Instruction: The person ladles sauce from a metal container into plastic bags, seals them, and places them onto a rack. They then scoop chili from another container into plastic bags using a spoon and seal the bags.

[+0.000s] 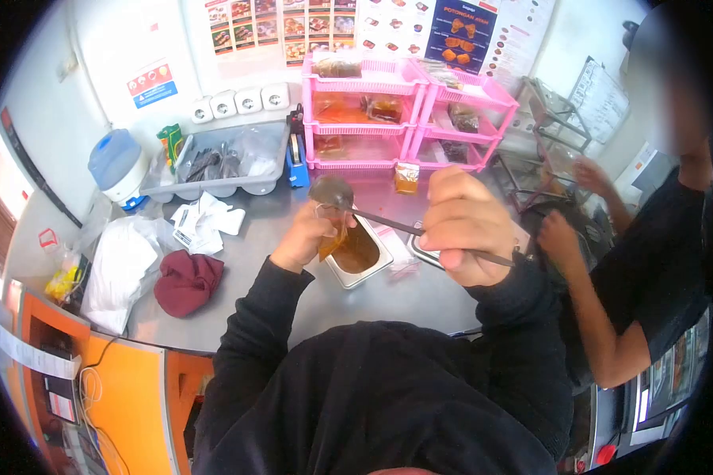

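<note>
Dark, round-bowled ladle (pixel 331 192) at the mouth of an amber-stained clear bag (pixel 331 244), near the sauce pan (pixel 366 276).
My right hand (pixel 467 226) curls around the handle; my left hand (pixel 303 237) pinches the bag; worktop (pixel 436 305) extends nearward.

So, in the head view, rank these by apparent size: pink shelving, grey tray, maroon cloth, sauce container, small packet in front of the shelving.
1. Pink shelving
2. Grey tray
3. Maroon cloth and sauce container: too alike to rank, the container being partly hidden
4. Small packet
</note>
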Action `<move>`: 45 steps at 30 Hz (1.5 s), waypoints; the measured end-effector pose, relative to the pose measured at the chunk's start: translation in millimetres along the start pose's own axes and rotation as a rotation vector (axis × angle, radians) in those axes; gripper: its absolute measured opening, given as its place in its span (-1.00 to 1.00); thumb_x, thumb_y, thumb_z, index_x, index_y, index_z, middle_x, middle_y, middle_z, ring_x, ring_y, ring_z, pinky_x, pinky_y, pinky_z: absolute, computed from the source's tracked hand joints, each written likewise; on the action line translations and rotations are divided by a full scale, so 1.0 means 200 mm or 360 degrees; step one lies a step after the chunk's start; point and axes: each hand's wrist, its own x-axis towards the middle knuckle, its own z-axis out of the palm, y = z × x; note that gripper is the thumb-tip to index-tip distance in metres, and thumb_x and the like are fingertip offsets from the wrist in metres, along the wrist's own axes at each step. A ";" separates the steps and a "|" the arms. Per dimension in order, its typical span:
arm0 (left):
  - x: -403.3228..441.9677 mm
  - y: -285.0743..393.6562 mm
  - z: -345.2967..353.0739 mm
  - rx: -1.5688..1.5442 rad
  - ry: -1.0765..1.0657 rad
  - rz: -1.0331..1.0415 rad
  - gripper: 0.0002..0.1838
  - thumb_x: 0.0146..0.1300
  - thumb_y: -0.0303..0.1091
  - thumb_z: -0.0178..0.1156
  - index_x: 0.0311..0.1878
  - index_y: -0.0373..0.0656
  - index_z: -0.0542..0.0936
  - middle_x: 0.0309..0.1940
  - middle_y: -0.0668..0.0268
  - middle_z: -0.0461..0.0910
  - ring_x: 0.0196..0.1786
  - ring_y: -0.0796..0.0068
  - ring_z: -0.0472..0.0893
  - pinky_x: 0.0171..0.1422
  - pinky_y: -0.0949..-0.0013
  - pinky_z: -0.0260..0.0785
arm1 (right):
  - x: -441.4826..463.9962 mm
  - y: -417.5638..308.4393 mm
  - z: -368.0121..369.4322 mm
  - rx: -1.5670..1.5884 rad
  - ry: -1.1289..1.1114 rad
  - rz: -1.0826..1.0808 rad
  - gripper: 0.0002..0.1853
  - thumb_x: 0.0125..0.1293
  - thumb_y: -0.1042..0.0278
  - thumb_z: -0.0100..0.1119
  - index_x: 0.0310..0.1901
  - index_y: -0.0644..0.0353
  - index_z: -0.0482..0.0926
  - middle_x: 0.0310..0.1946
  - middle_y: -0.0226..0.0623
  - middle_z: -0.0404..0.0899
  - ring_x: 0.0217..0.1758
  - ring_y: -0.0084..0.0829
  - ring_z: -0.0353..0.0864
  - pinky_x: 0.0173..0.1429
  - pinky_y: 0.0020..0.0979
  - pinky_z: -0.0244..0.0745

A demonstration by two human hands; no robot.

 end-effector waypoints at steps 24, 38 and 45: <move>-0.21 -0.11 -0.30 0.0961 0.0286 0.0151 -0.45 0.08 -0.28 -0.04 0.17 -0.30 0.30 0.03 0.19 0.40 0.00 0.31 0.44 0.17 0.37 0.15 | -0.72 0.24 0.51 0.0073 0.0971 0.1724 -0.79 0.25 0.28 -0.01 -0.34 0.25 0.53 -0.52 -0.33 0.53 -0.53 -0.54 0.45 -0.40 -0.51 0.33; -0.52 -0.18 -0.32 0.0176 0.0392 -0.0345 -0.85 0.09 -0.42 0.18 -0.30 -0.30 0.53 -0.39 0.32 0.56 -0.34 0.63 0.48 -0.21 0.56 0.31 | -0.42 0.00 0.76 0.0046 0.0306 0.1400 -0.60 -0.03 0.22 0.29 -0.15 0.19 0.49 -0.44 -0.35 0.46 -0.41 -0.43 0.39 -0.31 -0.45 0.30; -0.54 -0.22 -0.28 0.0132 0.0483 -0.0064 -0.85 0.06 -0.36 0.25 -0.45 -0.21 0.51 -0.51 0.37 0.51 -0.46 0.65 0.42 -0.34 0.56 0.25 | -0.49 -0.03 0.98 0.1144 0.0261 0.2012 -0.75 0.17 0.31 0.16 -0.19 0.30 0.53 -0.38 -0.40 0.55 -0.35 -0.67 0.45 -0.28 -0.59 0.36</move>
